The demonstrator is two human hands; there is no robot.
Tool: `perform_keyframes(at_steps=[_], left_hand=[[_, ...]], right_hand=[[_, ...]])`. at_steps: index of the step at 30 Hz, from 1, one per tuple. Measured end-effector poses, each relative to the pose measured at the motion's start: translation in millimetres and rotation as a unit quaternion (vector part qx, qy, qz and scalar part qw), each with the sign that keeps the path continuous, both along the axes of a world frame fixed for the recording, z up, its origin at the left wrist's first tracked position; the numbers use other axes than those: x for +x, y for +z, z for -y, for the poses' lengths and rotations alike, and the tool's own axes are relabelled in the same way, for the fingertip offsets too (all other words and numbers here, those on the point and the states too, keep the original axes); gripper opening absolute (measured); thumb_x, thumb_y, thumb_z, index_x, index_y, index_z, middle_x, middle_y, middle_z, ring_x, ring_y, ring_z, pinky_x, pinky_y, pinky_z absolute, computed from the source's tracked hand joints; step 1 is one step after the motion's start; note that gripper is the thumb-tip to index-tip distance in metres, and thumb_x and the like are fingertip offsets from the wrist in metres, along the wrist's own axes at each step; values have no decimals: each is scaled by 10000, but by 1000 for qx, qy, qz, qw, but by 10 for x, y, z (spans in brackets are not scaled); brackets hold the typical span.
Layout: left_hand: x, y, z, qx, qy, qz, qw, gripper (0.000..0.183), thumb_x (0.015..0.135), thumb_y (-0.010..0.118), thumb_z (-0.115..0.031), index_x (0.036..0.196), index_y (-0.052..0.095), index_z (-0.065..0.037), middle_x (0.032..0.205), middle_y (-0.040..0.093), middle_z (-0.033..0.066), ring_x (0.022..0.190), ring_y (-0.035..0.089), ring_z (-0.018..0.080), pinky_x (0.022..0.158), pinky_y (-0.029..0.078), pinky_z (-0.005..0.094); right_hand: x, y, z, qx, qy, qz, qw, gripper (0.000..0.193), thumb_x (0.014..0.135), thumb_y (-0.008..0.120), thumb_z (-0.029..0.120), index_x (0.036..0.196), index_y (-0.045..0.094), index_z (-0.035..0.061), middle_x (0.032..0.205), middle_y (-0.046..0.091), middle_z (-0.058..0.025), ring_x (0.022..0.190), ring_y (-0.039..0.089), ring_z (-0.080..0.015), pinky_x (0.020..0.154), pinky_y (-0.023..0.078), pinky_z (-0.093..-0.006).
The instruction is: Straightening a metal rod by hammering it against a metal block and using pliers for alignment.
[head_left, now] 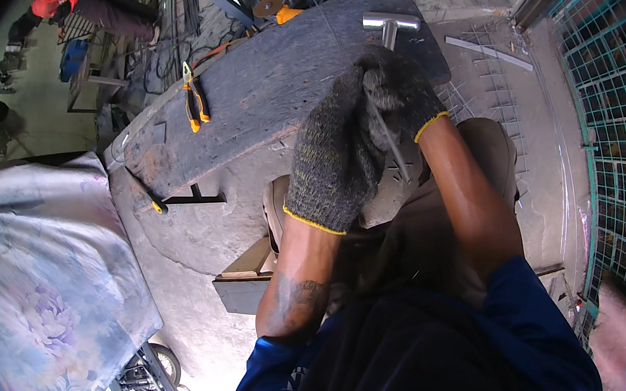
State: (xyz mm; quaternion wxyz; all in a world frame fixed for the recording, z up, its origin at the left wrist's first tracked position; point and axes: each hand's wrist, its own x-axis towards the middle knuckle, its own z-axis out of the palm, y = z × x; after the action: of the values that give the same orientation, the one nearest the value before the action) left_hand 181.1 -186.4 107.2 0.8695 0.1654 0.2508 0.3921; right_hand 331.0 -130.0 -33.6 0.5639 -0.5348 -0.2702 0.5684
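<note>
Both my hands wear dark grey knit gloves with yellow cuffs and are brought together over the near edge of a dark work board. My left hand (pixel 334 144) is closed, its fingers against those of the right. My right hand (pixel 398 87) is curled closed around a thin grey metal rod (pixel 392 140), whose lower end slants down between my wrists. The fingertips and the rod's upper part are hidden by the gloves. Just beyond the right hand lies a hammer (pixel 390 22) with a shiny metal head. Pliers (pixel 194 100) with orange and black handles rest farther left on the board (pixel 257 83).
An orange tool with a round brown disc (pixel 268 7) sits at the board's far edge. A yellow-handled tool (pixel 146 191) leans at its left end. Wire mesh (pixel 489 83) lies on the floor to the right. A flowered cloth (pixel 55 296) hangs left; a person (pixel 90 7) is far left.
</note>
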Motion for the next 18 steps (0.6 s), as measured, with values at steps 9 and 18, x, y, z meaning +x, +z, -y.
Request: perform_keyframes(at_steps=[9, 18], left_hand=[[95, 120, -118, 574, 16, -428, 698, 354, 974, 559, -39, 1310, 545, 73, 1246, 654, 165, 1098, 655, 236, 943, 502, 292], [154, 17, -165, 640, 69, -427, 635, 328, 967, 565, -69, 1268, 579, 62, 1190, 681, 151, 1068, 664, 259, 948, 511, 322]], right_hand=[[-19, -50, -12, -13, -19, -203, 979, 205, 981, 576, 195, 1137, 644, 79, 938, 640, -32, 834, 616, -185, 779, 528, -350], [-60, 258, 117, 109, -8, 292, 950, 327, 994, 539, 178, 1245, 596, -23, 1118, 662, -123, 973, 634, -209, 857, 517, -304]])
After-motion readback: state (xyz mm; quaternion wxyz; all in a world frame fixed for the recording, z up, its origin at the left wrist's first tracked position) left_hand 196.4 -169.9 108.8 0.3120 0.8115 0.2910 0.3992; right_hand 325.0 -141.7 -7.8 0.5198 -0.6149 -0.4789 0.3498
